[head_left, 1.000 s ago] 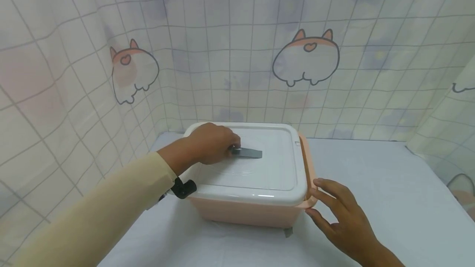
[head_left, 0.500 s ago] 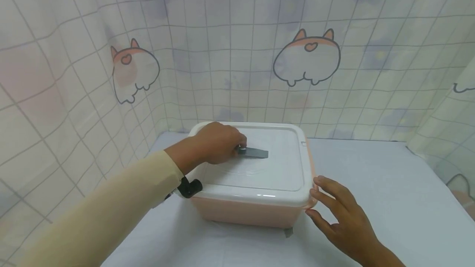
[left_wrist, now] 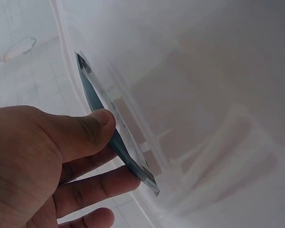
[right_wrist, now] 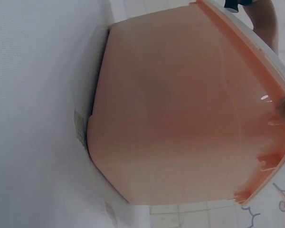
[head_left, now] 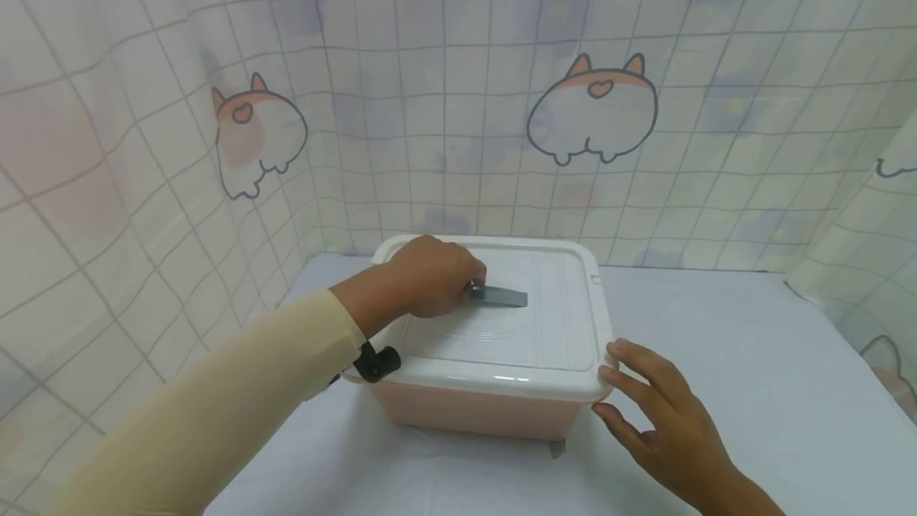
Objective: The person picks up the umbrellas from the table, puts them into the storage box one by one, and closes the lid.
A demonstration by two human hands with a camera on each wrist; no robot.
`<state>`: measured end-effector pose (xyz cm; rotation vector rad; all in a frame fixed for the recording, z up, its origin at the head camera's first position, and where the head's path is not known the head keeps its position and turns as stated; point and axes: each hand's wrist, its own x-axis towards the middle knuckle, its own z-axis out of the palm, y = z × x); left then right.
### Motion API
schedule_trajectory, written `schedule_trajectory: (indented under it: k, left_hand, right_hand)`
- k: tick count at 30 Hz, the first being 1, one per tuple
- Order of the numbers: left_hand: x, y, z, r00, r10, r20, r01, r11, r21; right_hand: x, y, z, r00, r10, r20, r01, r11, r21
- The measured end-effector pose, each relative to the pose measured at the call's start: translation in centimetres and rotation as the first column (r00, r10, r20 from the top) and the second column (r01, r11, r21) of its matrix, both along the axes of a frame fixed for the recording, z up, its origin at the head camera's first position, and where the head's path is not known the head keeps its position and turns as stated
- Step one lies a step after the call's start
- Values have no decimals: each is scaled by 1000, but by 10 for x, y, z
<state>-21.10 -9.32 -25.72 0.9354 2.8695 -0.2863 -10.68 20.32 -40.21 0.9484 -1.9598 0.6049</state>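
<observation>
A pink plastic storage box [head_left: 480, 412] stands on the table with a white lid [head_left: 555, 333] over its top. My left hand [head_left: 438, 275] reaches across the lid and grips the grey strap handle [head_left: 505, 296] in its middle. The left wrist view shows thumb and fingers pinching this handle [left_wrist: 91, 92], which bows up from the lid. At the front right corner, my right hand [head_left: 662, 412] touches the rim with its fingertips, fingers spread and slightly bent. Seen from the right wrist, the thumb lies against the box's rim [right_wrist: 268, 102]. The box's inside is hidden under the lid.
The table [head_left: 731, 365] has a pale cover. A strip of tape [head_left: 556, 448] sticks to it by the box's front. A checked curtain [head_left: 458, 102] with animal drawings hangs behind and on both sides. A cable [head_left: 891, 349] shows at the far right.
My left hand has slid the lid to the right by its handle, and the gap along the box's right side is covered now. The right hand has stayed nearly still at the corner.
</observation>
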Motion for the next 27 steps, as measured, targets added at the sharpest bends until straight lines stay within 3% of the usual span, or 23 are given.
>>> schedule_trajectory:
  k: [8, 17, 23, 27]
  left_hand:
    - [0, -1, -2, 1000, 9, 11, -9, 1000, -6]
    - [1, -8, -2, 997, 46, 69, -50, 998, 44]
    - [1, -29, 4, 990, 115, 75, -122, 989, 87]
    - [-1, -51, -3, 980, 196, 39, -200, 970, 136]
  right_hand:
    - [-1, 0, 0, 1000, 16, -5, -16, 1000, 8]
    - [-1, -1, -2, 999, 41, -21, -41, 999, -10]
    - [-1, -1, -2, 998, 51, -21, -51, 999, -19]
    - [-1, -1, -3, 998, 57, -5, -57, 998, -21]
